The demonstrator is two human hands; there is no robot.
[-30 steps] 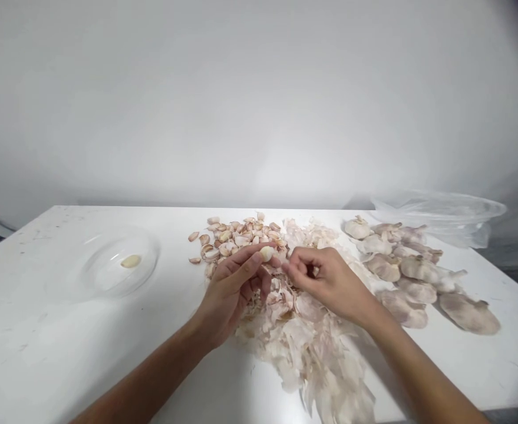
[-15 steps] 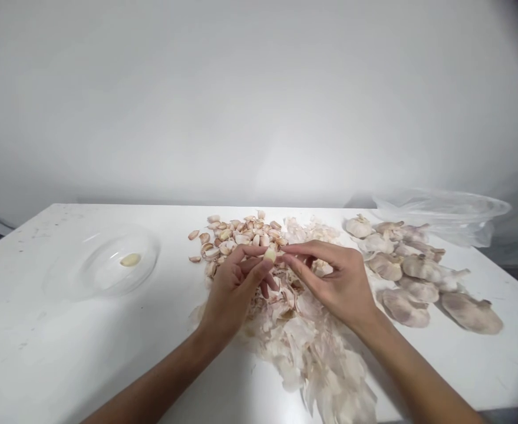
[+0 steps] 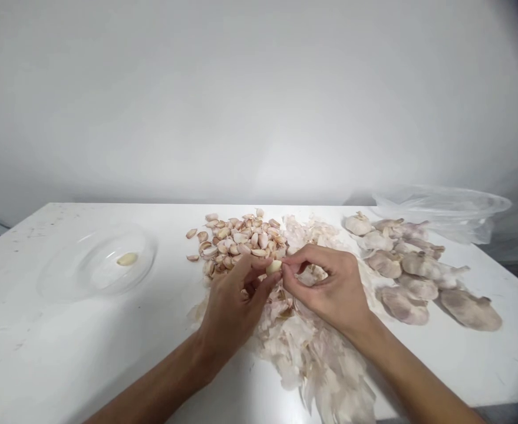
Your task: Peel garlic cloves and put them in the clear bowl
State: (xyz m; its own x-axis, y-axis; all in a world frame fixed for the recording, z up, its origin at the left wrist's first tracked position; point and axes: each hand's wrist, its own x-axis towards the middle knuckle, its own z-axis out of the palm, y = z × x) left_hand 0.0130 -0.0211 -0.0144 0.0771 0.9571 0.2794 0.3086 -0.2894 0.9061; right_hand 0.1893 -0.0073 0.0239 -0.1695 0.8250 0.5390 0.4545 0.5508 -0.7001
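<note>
A pale, peeled-looking garlic clove (image 3: 274, 267) is pinched between the thumb and index finger of my left hand (image 3: 236, 300). From the other side, my right hand (image 3: 329, 282) closes its thumb and index fingertips on the clove's right end; whether a scrap of skin is between them is too small to tell. Just beyond both hands lies a pile of unpeeled garlic cloves (image 3: 241, 238). Loose garlic skins (image 3: 316, 359) are heaped below and between my hands.
On the left of the white table (image 3: 64, 359) stands a clear glass bowl (image 3: 146, 271) with one peeled clove (image 3: 126, 259) in it. Whole garlic bulbs (image 3: 422, 265) are grouped at the right, with a clear plastic bag (image 3: 453, 209) behind them. A wall rises at the back.
My left fingers have drawn in, and the clove now lies more sideways. My right fingertips, earlier a little apart from the clove, have come to its right end.
</note>
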